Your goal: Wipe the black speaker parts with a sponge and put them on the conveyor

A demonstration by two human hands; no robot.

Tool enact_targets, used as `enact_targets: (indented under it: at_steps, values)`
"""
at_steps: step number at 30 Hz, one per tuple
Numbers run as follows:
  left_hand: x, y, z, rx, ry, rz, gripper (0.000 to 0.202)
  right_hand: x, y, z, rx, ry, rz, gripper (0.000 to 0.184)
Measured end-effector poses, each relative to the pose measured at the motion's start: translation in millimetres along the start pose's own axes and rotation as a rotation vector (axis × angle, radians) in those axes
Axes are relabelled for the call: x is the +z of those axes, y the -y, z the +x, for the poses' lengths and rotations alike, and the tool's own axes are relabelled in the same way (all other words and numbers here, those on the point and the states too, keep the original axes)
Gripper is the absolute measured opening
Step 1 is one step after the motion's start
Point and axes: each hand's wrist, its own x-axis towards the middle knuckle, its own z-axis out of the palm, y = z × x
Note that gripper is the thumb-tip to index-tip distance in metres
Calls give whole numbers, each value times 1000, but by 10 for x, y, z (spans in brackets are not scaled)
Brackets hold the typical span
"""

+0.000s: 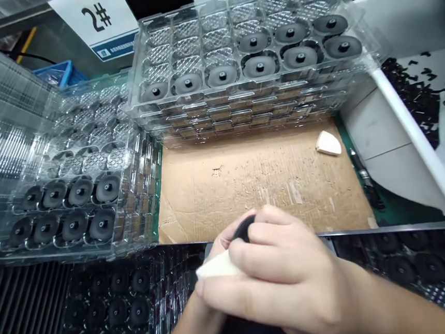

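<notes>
Both my hands meet at the bottom centre, over the front edge of a cardboard sheet (255,185). My right hand (290,275) lies on top with its fingers curled, and a white wedge-shaped pad (215,267) sticks out to the left from under them. A small black round part (245,227) shows just above those fingers. My left hand (218,244) is mostly hidden beneath the right. Only a fingertip beside the black part and the forearm below are visible, and it appears closed on the part.
A stack of clear trays (256,101) with black round parts stands behind the cardboard, and another tray stack (89,163) is at left. A second white wedge (328,143) and a dark pen (366,178) lie at right, beside a white bin (414,134) of black scraps. Dark trays of parts (121,306) sit below the table edge.
</notes>
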Motion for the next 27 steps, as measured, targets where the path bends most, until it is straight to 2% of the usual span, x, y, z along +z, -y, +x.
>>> enact_targets:
  at_steps: [1,2,6,8,10,12,14,16,17,18,19,20,22,25,27]
  values:
    - [2,3,3,-6,22,-18,55,3,-32,-6,1,-6,67,33]
    - [3,2,5,-20,55,-57,55,10,-87,-28,75,-28,100,29]
    - [-24,-28,1,-42,116,-246,54,185,-372,-339,594,-113,47,21]
    - [-57,-44,2,-37,116,-283,51,381,-461,-592,673,-59,79,22]
    - [-83,-51,12,-31,117,-282,49,559,-493,-814,672,4,108,21]
    - [-86,-49,26,-38,114,-279,51,612,-472,-915,683,18,110,22]
    - [-61,-40,41,-49,108,-274,53,504,-392,-849,729,-37,102,21]
    - [-16,-31,48,-53,93,-269,54,308,-252,-649,744,-171,73,24]
    - [8,-29,46,-51,84,-265,53,216,-163,-527,708,-283,48,24]
    - [28,-29,42,-49,80,-264,52,143,-71,-409,613,-349,25,25]
    - [42,-32,35,-45,76,-264,51,96,18,-307,501,-351,9,26]
    - [48,-38,28,-40,77,-261,49,76,94,-225,406,-330,15,25]
    - [36,-50,15,-25,71,-251,48,90,184,-127,317,-180,89,24]
    - [8,-48,10,-11,21,-240,54,164,174,-66,372,32,190,22]
    - [11,-37,7,-55,18,-217,58,209,138,-41,378,-40,77,24]
